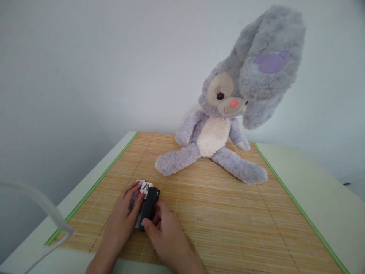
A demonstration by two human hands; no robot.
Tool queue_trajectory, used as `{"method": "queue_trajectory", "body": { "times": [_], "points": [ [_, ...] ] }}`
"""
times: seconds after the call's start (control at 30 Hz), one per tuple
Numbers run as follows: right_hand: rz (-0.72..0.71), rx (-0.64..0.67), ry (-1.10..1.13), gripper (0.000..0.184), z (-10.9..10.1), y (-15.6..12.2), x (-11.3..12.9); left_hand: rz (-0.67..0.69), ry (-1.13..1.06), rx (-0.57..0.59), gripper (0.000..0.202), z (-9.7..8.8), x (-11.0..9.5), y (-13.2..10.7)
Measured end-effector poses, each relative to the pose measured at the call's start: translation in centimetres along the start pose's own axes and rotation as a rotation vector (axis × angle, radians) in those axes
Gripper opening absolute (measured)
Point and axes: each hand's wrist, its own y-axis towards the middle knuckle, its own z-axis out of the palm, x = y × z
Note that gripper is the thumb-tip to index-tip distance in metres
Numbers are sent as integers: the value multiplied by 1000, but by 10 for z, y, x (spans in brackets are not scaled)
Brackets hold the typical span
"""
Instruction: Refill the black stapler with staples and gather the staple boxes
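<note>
A black stapler rests on the bamboo mat, its long side toward my right hand. My right hand grips it near the close end, thumb on top and the other fingers curled along its right side. Beside it on the left is a small red-and-white package printed with a little stapler picture. My left hand holds this package, with fingers over its left part and thumb at its right. The package's lower part is mostly hidden by my left hand and the stapler.
A large grey-lilac plush rabbit sits at the back of the bamboo mat, legs spread and one long ear flopped forward. Green edging borders the mat on a pale table. A white cable hangs at the lower left. Behind stands a plain wall.
</note>
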Motion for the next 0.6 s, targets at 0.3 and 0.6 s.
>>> {"method": "queue_trajectory", "body": {
  "times": [0.3,0.6],
  "points": [
    [49,-13,12,45,10,-1,-4,-27,-3,1,47,-1,6,1],
    [34,-31,-24,47,13,-2,-9,-57,-11,-28,48,0,11,-1]
  ]
}}
